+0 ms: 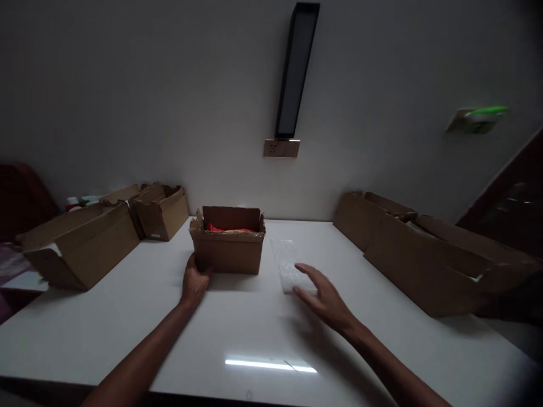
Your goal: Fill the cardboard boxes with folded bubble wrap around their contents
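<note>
Bare forearms point(148, 350) cross the near edge of the table point(237, 328); the small cardboard box point(229, 254), red contents point(214, 228) inside, stands toward the far edge; the left hand point(195, 284) touches its lower left corner, grip too hidden to tell; the right hand point(326, 299), thumb and fingers wide apart, is at the clear plastic sheet point(285, 260); more boxes point(424, 268) line both side edges.
</note>
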`<action>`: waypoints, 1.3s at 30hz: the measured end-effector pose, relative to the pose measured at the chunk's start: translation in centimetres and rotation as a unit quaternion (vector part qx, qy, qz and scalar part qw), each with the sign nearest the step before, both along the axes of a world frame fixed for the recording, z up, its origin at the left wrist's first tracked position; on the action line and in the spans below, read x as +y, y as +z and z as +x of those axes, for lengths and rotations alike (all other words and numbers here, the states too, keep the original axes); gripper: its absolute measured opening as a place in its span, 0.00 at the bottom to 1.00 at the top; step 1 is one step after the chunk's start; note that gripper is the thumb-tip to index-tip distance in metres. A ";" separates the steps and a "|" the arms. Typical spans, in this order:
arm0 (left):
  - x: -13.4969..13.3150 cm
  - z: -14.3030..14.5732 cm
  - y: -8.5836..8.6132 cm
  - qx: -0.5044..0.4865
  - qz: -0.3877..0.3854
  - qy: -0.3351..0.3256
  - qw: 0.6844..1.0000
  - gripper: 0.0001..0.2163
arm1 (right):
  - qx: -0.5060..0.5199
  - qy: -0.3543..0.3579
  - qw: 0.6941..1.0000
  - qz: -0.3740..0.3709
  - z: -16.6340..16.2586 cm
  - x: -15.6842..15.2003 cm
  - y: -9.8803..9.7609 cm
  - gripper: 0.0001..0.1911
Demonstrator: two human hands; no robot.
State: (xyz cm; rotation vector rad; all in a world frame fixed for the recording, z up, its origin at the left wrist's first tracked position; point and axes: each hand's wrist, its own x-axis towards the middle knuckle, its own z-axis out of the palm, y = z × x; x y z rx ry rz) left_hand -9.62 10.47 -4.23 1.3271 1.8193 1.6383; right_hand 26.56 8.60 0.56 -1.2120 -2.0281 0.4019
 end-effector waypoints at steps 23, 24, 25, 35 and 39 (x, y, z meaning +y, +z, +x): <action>3.1 0.4 0.9 0.020 -0.061 -0.001 0.998 0.25 | -0.201 -0.114 0.968 -0.099 0.0 7.2 1.6 0.08; 2.7 0.6 1.1 0.024 -0.060 0.010 0.998 0.25 | -0.202 -0.114 0.968 -0.091 -0.1 6.5 1.9 0.05; 2.0 0.8 1.4 0.030 -0.058 0.020 0.998 0.26 | -0.200 -0.110 0.970 -0.084 -0.3 5.6 2.3 0.02; -13.2 9.3 1.4 0.185 -0.008 -0.316 0.930 0.40 | -0.050 0.090 0.988 -0.111 -1.2 -9.2 3.5 0.10; -15.9 12.5 1.7 0.125 -0.063 -0.400 0.906 0.31 | 0.003 0.110 0.983 -0.147 -1.7 -11.9 1.3 0.13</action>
